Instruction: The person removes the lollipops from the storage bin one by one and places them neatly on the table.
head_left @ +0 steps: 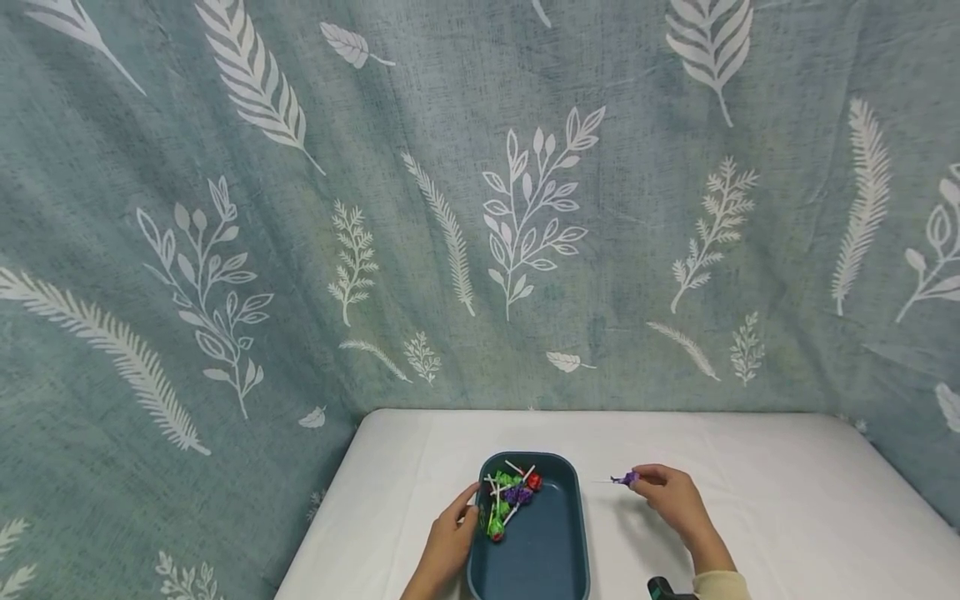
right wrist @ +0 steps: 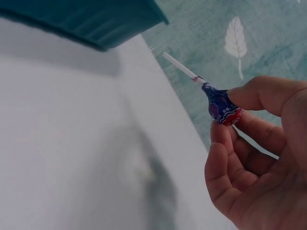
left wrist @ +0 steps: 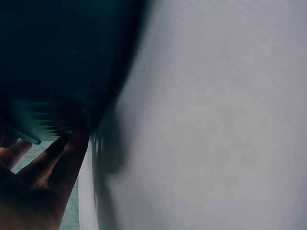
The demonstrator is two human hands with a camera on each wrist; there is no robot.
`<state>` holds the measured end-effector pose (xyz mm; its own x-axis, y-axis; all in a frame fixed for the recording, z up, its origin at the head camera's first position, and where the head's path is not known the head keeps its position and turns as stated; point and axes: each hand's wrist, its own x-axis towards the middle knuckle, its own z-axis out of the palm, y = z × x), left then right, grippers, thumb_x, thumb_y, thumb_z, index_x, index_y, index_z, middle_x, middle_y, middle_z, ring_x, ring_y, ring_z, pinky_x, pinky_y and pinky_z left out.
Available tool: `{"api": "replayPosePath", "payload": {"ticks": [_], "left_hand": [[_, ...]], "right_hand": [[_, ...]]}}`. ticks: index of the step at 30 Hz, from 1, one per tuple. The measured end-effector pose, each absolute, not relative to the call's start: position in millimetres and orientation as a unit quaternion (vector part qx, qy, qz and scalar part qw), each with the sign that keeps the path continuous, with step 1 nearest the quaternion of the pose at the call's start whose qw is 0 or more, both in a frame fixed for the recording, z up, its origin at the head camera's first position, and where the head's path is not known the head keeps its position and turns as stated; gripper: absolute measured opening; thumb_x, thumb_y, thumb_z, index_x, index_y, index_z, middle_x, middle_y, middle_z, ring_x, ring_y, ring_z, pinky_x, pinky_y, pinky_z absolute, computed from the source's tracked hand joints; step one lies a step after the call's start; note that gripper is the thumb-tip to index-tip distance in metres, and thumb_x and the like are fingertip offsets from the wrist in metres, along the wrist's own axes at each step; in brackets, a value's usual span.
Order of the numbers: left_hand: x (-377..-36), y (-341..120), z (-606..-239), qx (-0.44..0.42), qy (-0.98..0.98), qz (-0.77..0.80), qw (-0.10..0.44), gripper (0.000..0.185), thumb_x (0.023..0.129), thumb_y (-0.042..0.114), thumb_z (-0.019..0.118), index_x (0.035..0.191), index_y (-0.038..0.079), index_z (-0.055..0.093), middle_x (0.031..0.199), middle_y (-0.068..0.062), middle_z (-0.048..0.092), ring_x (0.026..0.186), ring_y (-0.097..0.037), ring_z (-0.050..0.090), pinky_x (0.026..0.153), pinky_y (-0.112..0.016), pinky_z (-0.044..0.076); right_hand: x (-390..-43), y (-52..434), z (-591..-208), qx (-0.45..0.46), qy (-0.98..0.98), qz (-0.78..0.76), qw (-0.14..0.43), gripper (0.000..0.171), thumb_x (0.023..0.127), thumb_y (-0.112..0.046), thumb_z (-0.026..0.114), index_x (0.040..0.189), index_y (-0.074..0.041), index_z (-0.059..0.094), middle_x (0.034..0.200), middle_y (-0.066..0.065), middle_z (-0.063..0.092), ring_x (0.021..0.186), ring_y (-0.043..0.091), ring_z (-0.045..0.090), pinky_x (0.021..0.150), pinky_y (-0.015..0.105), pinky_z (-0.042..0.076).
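The right hand (head_left: 672, 498) pinches a purple lollipop (head_left: 626, 478) in its grip above the desk (head_left: 795, 492), right of the blue tray (head_left: 534, 571). The left hand (head_left: 448, 537), fingers extended, touches the tray's left side, near other lollipops (head_left: 516, 495) inside.

At six o'clock, the head view cuts off the blue tray (head_left: 551, 537). The purple lollipop (right wrist: 221, 106) has words too tiny to read.

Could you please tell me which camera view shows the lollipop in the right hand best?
The right wrist view: the lollipop appears large, its printed wrapper and white stick clear in the right hand. The head view shows it small, its stick thin and faint; the left wrist view does not show it.
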<state>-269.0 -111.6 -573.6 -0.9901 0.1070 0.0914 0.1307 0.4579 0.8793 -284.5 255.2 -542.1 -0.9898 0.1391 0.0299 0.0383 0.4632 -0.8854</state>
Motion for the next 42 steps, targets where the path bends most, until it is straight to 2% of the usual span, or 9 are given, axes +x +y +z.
{"api": "replayPosePath", "payload": {"ticks": [4,10,13,21,28,42], "left_hand": [[-268,-111,-573,-0.066,-0.854,-0.516,0.014,0.042,0.104,0.021,0.053,0.145,0.011,0.057,0.124,-0.02,0.067,0.11,-0.038,0.067,0.092,-0.056,0.051],[-267,-111,-574,-0.07,-0.855,-0.514,0.022,0.041,0.104,0.02,0.053,0.144,0.011,0.057,0.125,-0.021,0.067,0.11,-0.037,0.067,0.091,-0.055,0.052],[-268,-110,-574,-0.073,-0.854,-0.514,0.021,0.042,0.104,0.021,0.053,0.144,0.011,0.057,0.125,-0.019,0.067,0.11,-0.035,0.067,0.091,-0.054,0.052],[-268,-110,-574,-0.071,-0.854,-0.515,0.021,0.041,0.104,0.021,0.053,0.144,0.012,0.057,0.125,-0.02,0.067,0.109,-0.035,0.067,0.091,-0.054,0.052],[-268,-110,-572,-0.063,-0.855,-0.514,0.011,0.042,0.104,0.021,0.052,0.145,0.012,0.057,0.129,-0.021,0.065,0.111,-0.037,0.067,0.092,-0.056,0.051],[-267,-109,-572,-0.069,-0.852,-0.518,0.02,0.042,0.104,0.022,0.053,0.144,0.011,0.057,0.127,-0.021,0.066,0.111,-0.037,0.067,0.093,-0.054,0.051]], "right_hand": [[-286,261,-553,-0.047,-0.87,0.488,0.051,0.034,0.091,-0.011,0.072,0.116,0.01,0.068,0.105,0.021,0.072,0.091,0.027,0.069,0.073,0.033,0.054],[-289,266,-565,-0.039,-0.891,0.451,0.048,0.033,0.09,-0.014,0.072,0.115,0.007,0.07,0.106,0.022,0.072,0.099,0.036,0.067,0.087,0.05,0.048],[-290,266,-570,-0.043,-0.889,0.454,0.035,0.034,0.089,-0.012,0.072,0.117,0.007,0.069,0.107,0.022,0.072,0.101,0.039,0.066,0.089,0.056,0.046],[-290,264,-578,-0.035,-0.898,0.438,0.035,0.032,0.089,-0.009,0.072,0.116,0.008,0.068,0.106,0.02,0.072,0.102,0.04,0.066,0.091,0.058,0.046],[-291,262,-579,-0.042,-0.903,0.426,0.036,0.036,0.085,-0.003,0.074,0.117,0.011,0.066,0.101,0.018,0.073,0.098,0.038,0.068,0.091,0.057,0.047],[-284,261,-576,-0.048,-0.9,0.431,0.042,0.04,0.082,-0.003,0.075,0.119,0.01,0.066,0.104,0.02,0.072,0.098,0.038,0.067,0.09,0.057,0.047]]}}
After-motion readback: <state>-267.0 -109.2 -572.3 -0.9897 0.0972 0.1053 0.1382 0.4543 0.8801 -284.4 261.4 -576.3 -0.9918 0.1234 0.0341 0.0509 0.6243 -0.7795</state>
